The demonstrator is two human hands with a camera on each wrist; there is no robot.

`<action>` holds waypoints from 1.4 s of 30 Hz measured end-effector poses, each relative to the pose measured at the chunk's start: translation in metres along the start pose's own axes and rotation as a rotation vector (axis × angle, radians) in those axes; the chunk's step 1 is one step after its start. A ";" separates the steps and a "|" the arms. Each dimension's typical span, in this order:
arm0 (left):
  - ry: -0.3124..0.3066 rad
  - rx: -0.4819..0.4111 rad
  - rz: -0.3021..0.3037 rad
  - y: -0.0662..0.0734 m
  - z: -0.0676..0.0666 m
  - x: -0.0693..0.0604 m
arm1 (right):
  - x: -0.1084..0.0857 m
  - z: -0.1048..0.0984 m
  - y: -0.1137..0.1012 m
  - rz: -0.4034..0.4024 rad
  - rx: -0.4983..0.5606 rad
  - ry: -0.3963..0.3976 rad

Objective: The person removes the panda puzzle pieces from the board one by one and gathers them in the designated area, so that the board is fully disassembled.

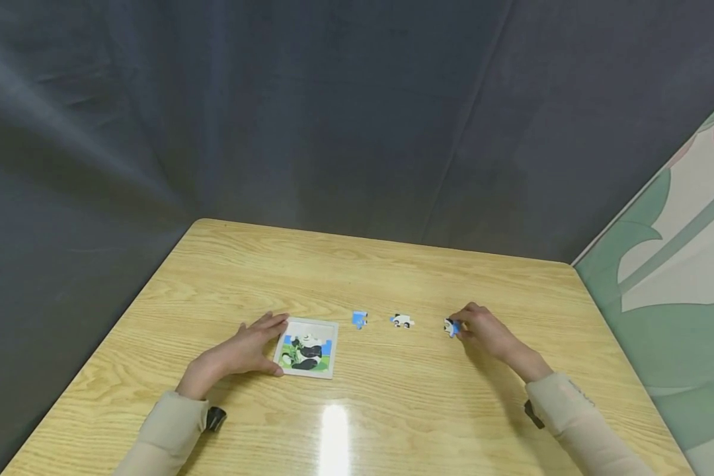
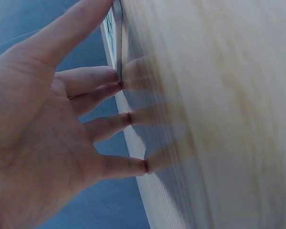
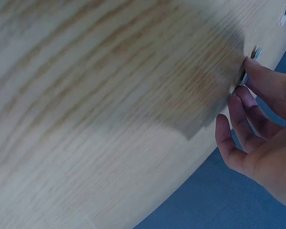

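A small white puzzle tray (image 1: 335,350) lies left of the table's middle, with a partly assembled panda picture inside. My left hand (image 1: 246,348) rests at its left side, thumb at the near corner and fingertips at the far corner. In the left wrist view, the left hand's fingers (image 2: 117,166) are spread and fairly straight, their tips touching the table and tray edge. Off to the right, my right hand (image 1: 484,330) pinches a blue, white and black puzzle piece (image 1: 450,326) between thumb and fingers, at the tabletop. The right wrist view shows this piece (image 3: 258,53) mostly hidden by the fingers.
Between the hands lie two loose pieces: a blue one (image 1: 359,319) near the tray and a white one with black patches (image 1: 401,320). The wooden table (image 1: 393,410) ends at a dark curtain (image 1: 357,132) behind. A floral panel (image 1: 660,297) borders the right side.
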State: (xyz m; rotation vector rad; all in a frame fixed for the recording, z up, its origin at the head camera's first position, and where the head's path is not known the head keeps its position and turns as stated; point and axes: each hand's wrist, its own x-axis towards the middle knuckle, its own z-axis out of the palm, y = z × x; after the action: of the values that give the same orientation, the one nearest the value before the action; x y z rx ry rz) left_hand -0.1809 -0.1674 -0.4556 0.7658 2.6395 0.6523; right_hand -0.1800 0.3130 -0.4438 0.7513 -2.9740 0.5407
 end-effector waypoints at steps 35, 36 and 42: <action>0.017 -0.019 -0.029 -0.005 -0.002 0.001 | 0.103 0.067 -0.185 -0.266 0.034 0.043; 0.017 -0.018 -0.023 -0.004 -0.002 0.002 | 0.107 0.072 -0.192 -0.262 0.023 0.028; -0.008 -0.041 -0.010 0.001 0.000 0.006 | 0.114 0.089 -0.214 -0.141 -0.044 -0.094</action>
State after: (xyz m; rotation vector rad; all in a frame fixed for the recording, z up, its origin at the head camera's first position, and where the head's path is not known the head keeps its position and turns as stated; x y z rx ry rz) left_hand -0.1852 -0.1637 -0.4560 0.7420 2.6125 0.6962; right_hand -0.1757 0.0550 -0.4457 0.9993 -2.9754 0.4431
